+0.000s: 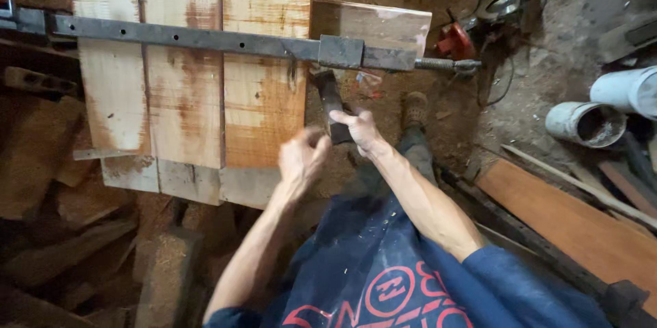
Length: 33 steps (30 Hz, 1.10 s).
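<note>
Both hands (301,157) (359,129) grasp an upright dark block (331,95), slightly tilted.

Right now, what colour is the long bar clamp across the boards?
Dark grey metal bar clamp, seen in the head view.

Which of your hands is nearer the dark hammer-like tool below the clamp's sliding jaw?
Right. The right hand grips the dark tool at its lower end, just under the bar clamp. The left hand is lower and to the left, beside the boards, apart from the tool.
</note>
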Each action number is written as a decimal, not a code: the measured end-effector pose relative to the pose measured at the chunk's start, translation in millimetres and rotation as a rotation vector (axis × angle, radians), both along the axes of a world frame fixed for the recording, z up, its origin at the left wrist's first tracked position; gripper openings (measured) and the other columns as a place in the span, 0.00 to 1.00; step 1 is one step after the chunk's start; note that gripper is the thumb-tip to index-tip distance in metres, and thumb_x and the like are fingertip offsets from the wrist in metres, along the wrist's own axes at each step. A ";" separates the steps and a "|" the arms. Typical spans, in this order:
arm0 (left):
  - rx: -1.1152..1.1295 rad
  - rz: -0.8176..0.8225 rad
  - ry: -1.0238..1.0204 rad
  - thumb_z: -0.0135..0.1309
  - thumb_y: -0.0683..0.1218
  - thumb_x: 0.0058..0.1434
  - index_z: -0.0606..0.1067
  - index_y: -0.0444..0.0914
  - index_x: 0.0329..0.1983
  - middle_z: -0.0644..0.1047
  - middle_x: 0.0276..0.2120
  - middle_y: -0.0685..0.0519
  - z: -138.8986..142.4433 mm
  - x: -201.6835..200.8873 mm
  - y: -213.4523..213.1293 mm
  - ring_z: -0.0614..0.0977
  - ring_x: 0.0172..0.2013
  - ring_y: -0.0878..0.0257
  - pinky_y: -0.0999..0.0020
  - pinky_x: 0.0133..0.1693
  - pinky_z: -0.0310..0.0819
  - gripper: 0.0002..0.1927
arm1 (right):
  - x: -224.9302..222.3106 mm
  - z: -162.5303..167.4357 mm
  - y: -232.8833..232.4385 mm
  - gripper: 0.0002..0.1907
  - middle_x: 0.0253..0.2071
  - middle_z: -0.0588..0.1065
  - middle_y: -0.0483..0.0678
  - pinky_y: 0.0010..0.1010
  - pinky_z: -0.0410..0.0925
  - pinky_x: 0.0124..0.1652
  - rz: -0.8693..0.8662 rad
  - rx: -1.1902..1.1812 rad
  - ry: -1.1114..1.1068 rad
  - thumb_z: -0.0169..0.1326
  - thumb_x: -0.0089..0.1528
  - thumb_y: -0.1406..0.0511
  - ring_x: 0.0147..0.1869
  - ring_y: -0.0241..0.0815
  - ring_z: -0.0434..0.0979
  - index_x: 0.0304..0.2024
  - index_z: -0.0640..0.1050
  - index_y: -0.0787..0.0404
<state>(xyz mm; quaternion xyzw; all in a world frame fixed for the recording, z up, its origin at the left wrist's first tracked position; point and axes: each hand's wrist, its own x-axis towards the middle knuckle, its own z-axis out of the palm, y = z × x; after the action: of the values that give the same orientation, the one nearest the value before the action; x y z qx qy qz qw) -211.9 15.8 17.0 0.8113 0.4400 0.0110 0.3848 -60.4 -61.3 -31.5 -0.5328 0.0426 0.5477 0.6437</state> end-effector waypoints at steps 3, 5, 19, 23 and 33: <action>0.621 -0.334 -0.068 0.64 0.48 0.56 0.63 0.39 0.73 0.72 0.59 0.42 27.3 30.6 59.9 0.71 0.61 0.47 0.50 0.64 0.66 0.42 | -10.6 -1.5 14.2 0.16 0.38 0.82 0.47 0.32 0.75 0.40 0.000 -0.053 -0.025 0.66 0.56 0.63 0.38 0.40 0.81 0.44 0.82 0.64; 0.911 -0.437 -0.048 0.69 0.53 0.41 0.63 0.36 0.69 0.71 0.60 0.39 31.3 77.2 102.7 0.70 0.61 0.44 0.51 0.63 0.60 0.51 | -13.5 -4.4 24.9 0.18 0.40 0.82 0.44 0.30 0.74 0.43 -0.014 -0.061 -0.046 0.67 0.56 0.62 0.41 0.38 0.81 0.47 0.81 0.61; 0.480 -0.640 -0.228 0.75 0.54 0.35 0.75 0.43 0.57 0.75 0.53 0.51 5.8 126.1 145.2 0.73 0.58 0.49 0.50 0.61 0.61 0.42 | -26.9 -7.5 47.8 0.27 0.54 0.80 0.46 0.32 0.69 0.59 -0.236 0.199 -0.071 0.66 0.56 0.70 0.56 0.39 0.78 0.58 0.78 0.66; 0.461 -0.668 -0.259 0.74 0.51 0.33 0.75 0.43 0.55 0.75 0.53 0.50 7.5 128.6 148.5 0.72 0.57 0.47 0.50 0.60 0.61 0.41 | -25.9 -14.9 42.9 0.31 0.54 0.79 0.45 0.32 0.68 0.59 -0.204 0.171 -0.039 0.66 0.54 0.69 0.56 0.38 0.78 0.60 0.76 0.63; 0.554 -0.655 -0.114 0.69 0.45 0.36 0.71 0.43 0.60 0.71 0.57 0.49 8.1 128.6 141.5 0.68 0.61 0.48 0.50 0.67 0.53 0.43 | -21.5 -7.6 29.1 0.25 0.48 0.80 0.46 0.32 0.73 0.49 -0.138 0.207 0.044 0.66 0.56 0.71 0.48 0.40 0.80 0.56 0.78 0.65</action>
<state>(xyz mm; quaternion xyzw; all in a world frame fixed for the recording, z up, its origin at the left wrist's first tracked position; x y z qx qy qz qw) -83.3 157.3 25.1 0.9788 0.1180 0.0508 0.1594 -81.8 -32.2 -39.1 -0.4470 0.0364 0.5153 0.7303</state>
